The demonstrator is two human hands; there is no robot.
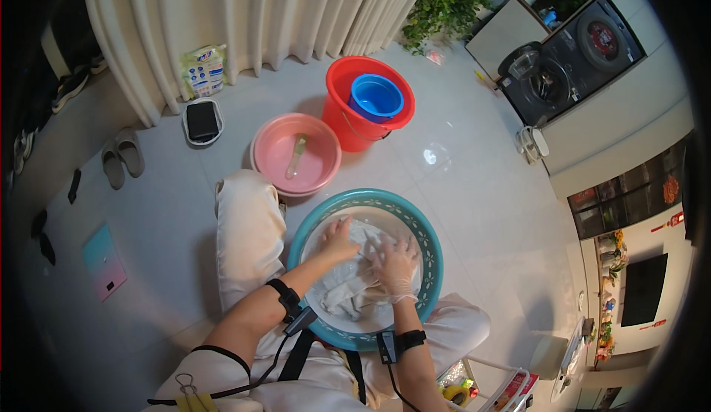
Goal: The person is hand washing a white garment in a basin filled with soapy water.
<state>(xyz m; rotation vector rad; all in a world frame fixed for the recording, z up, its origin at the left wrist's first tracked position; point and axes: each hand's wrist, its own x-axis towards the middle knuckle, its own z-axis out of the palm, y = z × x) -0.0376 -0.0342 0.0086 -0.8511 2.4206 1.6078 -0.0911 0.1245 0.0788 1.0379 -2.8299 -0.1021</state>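
A teal basin with a patterned rim stands in front of me between my legs. Wet white cloth lies bunched in it, in cloudy water. On the cloth's far left part rests my left hand, its fingers stretched out and slightly apart. My right hand, in a thin clear glove, presses on the cloth from the right with fingers spread. Neither hand visibly grips a fold. Dark straps with small devices circle both forearms.
Pink basins, stacked, hold a light green brush-like tool. Behind them a red bucket contains a blue bucket. A white tray, a detergent bag, slippers and a pink-blue scale lie leftward.
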